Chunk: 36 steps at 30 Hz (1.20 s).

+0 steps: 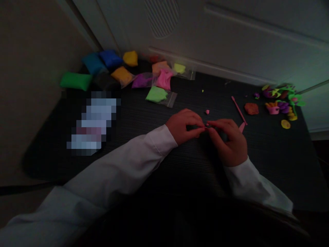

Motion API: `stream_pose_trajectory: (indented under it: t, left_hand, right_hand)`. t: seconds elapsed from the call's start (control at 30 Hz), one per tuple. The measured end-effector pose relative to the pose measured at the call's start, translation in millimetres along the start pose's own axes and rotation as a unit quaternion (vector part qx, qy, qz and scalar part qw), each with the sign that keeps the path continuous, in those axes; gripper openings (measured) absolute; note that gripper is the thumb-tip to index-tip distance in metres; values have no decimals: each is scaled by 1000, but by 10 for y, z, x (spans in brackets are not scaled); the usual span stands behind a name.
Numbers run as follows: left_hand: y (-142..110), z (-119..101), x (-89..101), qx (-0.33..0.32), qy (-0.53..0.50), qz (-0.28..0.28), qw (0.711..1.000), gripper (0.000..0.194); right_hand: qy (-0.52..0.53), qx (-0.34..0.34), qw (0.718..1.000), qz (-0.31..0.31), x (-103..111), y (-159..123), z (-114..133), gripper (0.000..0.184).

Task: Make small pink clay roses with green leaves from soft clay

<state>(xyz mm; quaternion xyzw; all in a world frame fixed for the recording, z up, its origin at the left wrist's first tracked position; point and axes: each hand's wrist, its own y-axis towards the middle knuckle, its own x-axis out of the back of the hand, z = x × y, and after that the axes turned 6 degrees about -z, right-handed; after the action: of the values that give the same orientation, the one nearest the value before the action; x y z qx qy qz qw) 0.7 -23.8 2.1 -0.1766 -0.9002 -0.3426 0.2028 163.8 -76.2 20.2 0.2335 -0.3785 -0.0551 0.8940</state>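
My left hand (183, 126) and my right hand (228, 141) meet over the dark table (144, 144), fingertips pinched together on a tiny pink bit of clay (207, 127). Both hands are closed around it. A pink modelling tool (239, 111) lies just beyond my right hand, its flat end partly behind my fingers. A small pink clay crumb (207, 112) sits on the table a little past my fingertips. White sleeves cover both arms.
Several bags of coloured clay (123, 73) lie at the back left, with a green bag (156, 94) nearest. Finished clay flowers (280, 101) and an orange lump (251, 108) sit at the right. A blurred-out patch (94, 121) lies left.
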Motion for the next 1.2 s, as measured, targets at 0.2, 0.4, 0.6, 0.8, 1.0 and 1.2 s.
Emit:
stream_pose_trajectory:
  t: [0.2, 0.4, 0.6, 0.8, 1.0, 1.2]
  left_hand:
    - [1, -1, 16, 12, -26, -2, 1000, 13]
    - [-8, -3, 11, 27, -35, -13, 999, 15]
    - [-4, -23, 32, 74, -75, -16, 994, 12]
    - [6, -42, 40, 148, -145, -22, 978, 14]
    - [9, -51, 42, 184, -178, -16, 966, 15]
    - [5, -34, 54, 208, -195, 2, 959, 13]
  right_hand:
    - [25, -16, 1000, 8, 8, 26, -9, 11]
    - [33, -22, 999, 9, -13, 21, -25, 5]
    - [54, -36, 998, 22, 3, 22, -6, 9]
    - [63, -28, 997, 23, -7, 37, 13, 11]
    - [82, -43, 996, -7, -52, 47, 70, 6]
    - [93, -67, 993, -10, -52, 63, 67, 4]
